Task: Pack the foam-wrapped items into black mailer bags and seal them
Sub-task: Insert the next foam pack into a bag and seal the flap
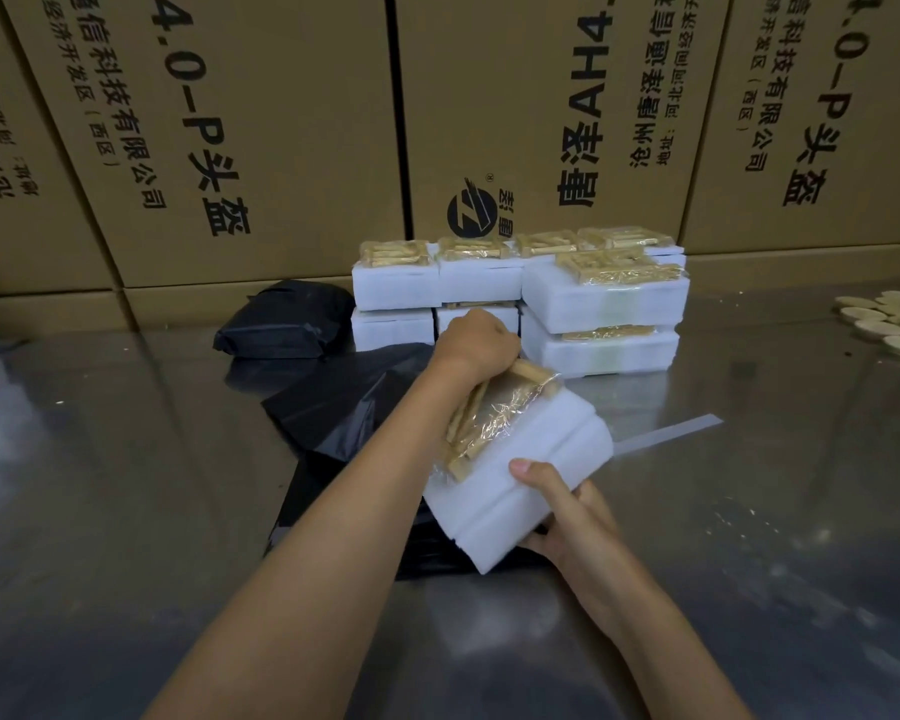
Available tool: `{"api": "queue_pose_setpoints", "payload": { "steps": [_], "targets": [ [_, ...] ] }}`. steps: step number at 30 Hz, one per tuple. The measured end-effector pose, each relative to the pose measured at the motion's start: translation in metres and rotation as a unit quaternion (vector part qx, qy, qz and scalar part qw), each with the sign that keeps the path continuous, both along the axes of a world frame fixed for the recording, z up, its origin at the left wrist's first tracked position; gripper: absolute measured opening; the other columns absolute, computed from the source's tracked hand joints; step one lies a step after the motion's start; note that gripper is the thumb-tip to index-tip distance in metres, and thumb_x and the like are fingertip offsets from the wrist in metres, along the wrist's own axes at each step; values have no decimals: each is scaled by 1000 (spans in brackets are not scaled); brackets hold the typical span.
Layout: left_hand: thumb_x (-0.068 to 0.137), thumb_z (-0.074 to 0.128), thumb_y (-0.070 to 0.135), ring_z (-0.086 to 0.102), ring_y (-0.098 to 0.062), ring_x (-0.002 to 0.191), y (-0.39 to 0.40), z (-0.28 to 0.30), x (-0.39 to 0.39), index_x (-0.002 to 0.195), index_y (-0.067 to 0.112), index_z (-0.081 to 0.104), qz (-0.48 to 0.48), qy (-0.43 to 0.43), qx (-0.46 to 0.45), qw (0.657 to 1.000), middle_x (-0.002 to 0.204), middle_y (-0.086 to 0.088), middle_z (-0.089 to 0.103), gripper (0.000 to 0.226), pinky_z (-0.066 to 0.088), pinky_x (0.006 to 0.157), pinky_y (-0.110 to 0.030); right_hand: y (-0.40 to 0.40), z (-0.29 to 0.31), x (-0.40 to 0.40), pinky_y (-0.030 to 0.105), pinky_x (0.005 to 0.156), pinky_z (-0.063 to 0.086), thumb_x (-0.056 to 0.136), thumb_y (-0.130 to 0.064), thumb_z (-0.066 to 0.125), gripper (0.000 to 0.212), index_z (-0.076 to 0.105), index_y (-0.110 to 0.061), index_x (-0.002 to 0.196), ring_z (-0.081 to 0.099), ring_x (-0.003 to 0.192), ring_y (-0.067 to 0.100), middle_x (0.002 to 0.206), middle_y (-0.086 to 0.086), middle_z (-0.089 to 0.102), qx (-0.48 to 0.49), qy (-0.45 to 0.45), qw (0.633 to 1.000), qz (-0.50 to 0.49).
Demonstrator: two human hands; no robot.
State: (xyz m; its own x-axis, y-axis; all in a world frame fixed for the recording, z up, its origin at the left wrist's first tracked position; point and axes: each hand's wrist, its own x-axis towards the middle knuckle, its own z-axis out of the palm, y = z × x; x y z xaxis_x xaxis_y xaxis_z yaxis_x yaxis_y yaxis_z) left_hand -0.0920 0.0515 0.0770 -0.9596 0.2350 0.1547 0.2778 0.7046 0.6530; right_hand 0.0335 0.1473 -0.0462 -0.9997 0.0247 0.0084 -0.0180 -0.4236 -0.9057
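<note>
White foam block [520, 480] pinched in right hand [562, 517]; left hand [476, 343] gripping crinkly packet [494, 413]; glossy black bag [333, 413] underneath; foam stack [604, 304], cardboard boxes [261, 127] behind.

Warehouse: stacked shipping cartons [261, 137]

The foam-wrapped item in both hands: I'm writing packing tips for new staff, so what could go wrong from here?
1. The clear-wrapped sticks lie on top of the foam-wrapped item, which is tilted; they might slide off if the left hand lets go.
2. The black mailer bag lies crumpled beneath, its opening not visible, so insertion may snag.
3. The right hand grips only the near corner, and the foam could slip.
</note>
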Motion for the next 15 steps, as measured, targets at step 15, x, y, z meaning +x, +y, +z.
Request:
{"api": "queue_pose_setpoints", "payload": {
  "steps": [15],
  "targets": [
    [99, 54, 34, 31, -15, 141, -55, -42, 59, 139, 27, 48, 48, 155, 120, 979, 152, 4, 39, 41, 26, 117, -46, -10, 9, -10, 37, 76, 61, 74, -38, 77, 58, 61, -17, 126, 71, 107, 25, 117, 11, 74, -142, -69, 987, 28]
  ]
}}
